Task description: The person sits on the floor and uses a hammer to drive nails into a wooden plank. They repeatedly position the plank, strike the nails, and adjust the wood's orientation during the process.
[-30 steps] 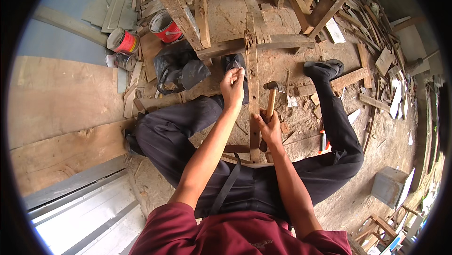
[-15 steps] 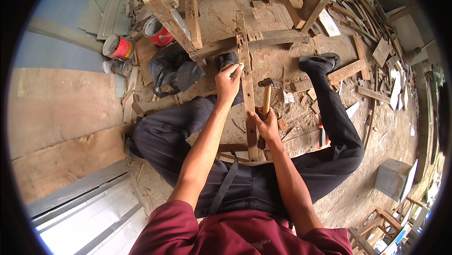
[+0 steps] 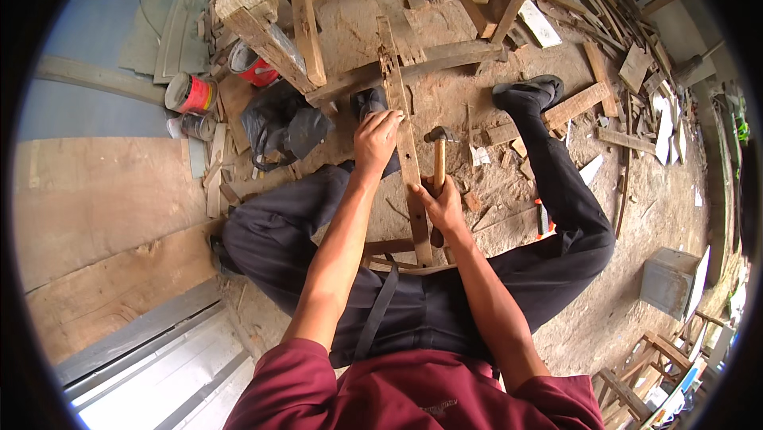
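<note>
A long narrow wooden strip [image 3: 411, 169] with several dark holes runs away from my lap, its far end by the crosspiece of a wooden frame [image 3: 350, 83]. At the strip's left edge, my left hand [image 3: 377, 142] has its fingers pinched together; whatever is between the fingertips is too small to make out. My right hand [image 3: 445, 206] is wrapped round the wooden handle of a hammer [image 3: 439, 161], with the thumb against the strip's right edge. The dark hammer head points away from me, just right of the strip.
My legs spread either side of the strip. A black plastic bag [image 3: 282, 128] and red paint cans [image 3: 189, 94] lie to the left. Wood offcuts [image 3: 579, 106] litter the right floor, near an orange-and-black tool [image 3: 544, 219]. A grey metal box [image 3: 669, 280] stands at lower right.
My whole view has shifted slightly. My left hand has rolled so its back faces up more, and its fingers are bunched closer. The right hand still grips the hammer.
</note>
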Available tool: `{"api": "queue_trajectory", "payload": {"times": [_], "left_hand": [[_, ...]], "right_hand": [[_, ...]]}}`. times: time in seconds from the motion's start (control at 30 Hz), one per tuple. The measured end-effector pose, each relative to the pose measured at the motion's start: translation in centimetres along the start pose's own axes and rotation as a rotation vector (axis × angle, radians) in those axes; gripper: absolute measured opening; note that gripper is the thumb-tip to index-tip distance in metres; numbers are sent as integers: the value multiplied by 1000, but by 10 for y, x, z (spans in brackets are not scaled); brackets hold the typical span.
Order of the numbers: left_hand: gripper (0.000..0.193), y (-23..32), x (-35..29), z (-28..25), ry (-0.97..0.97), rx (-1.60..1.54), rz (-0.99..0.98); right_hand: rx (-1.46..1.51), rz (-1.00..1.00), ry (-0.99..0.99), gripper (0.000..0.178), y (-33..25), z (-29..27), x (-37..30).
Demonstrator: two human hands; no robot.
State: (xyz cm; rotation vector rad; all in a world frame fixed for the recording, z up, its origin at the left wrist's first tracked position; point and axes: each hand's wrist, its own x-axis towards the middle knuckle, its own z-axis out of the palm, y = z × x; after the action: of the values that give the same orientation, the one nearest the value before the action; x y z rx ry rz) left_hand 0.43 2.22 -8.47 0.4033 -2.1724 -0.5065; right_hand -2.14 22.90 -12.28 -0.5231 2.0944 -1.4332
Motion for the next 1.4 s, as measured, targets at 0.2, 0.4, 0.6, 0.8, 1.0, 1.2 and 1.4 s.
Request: {"api": "queue_trajectory", "payload": {"times": [0.2, 0.4, 0.6, 0.8, 1.0, 1.2, 1.4], "left_hand": [[14, -5, -1, -2, -27, -7, 19], [17, -6, -5, -2, 5, -8, -17], [17, -4, -2, -2, 23, -29, -26], [17, -6, -8, -2, 25, -33, -45], [19, -8, -5, -1, 27, -27, -19], [19, -8, -7, -1, -13, 16, -17], [17, -4, 1, -1, 9, -20, -3]], "right_hand": [[-194, -205, 171, 26, -40, -1, -13], [-267, -375, -10, 24, -81, -11, -8], [-239, -439, 47, 24, -80, -10, -9], [-264, -421, 21, 21, -72, -6, -5], [-345, -337, 13, 20, -78, -7, 0], [-306, -385, 23, 21, -65, -9, -1], [-301, -445, 66, 16, -64, -8, 2]]}}
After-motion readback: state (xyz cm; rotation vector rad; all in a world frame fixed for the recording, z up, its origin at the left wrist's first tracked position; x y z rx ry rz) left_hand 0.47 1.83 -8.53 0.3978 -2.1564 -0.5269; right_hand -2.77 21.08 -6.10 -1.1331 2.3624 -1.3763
